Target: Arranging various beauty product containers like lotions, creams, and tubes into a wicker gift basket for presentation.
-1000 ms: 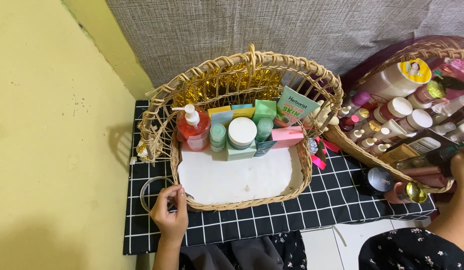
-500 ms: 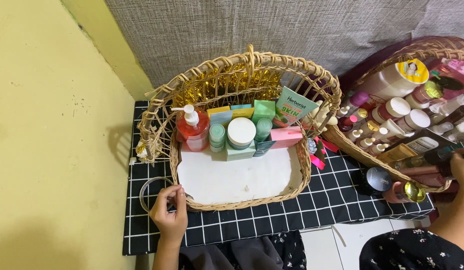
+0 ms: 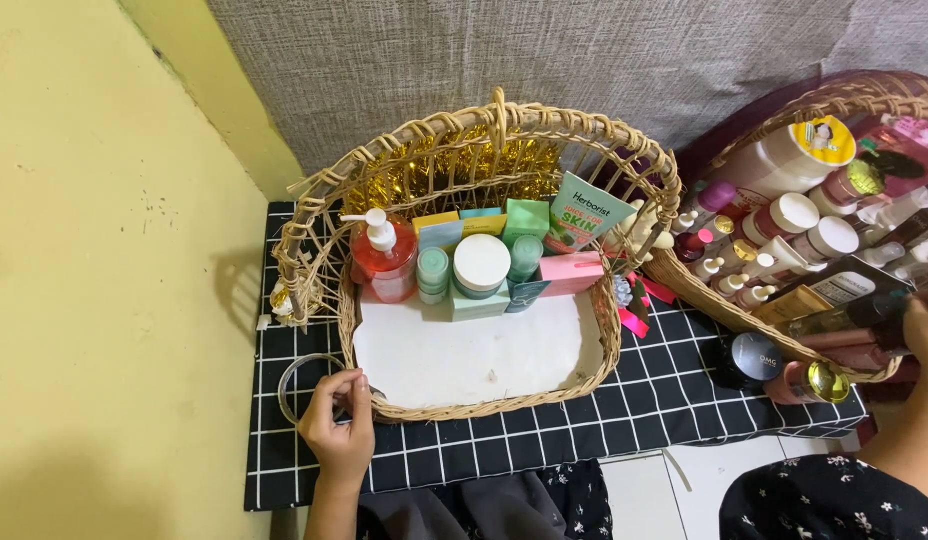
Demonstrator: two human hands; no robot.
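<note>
- Resting on the checked cloth, the tape roll lies at the front left corner of the wicker basket, with the left hand pinching its near edge, fingers closed on it
- Reaching into the second basket at the right edge, the right hand is mostly cut off; whether it grips anything I cannot tell
- Tugging the roll sideways could drag the cloth and tip the pump bottle or the jar

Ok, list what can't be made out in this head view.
- Right hand: cut off by the frame's right edge; its grip cannot be told.
- Second basket: far side runs out of frame.
- Clear tape roll: partly covered by the left hand.
- Gold tinsel: behind the basket weave.
</note>
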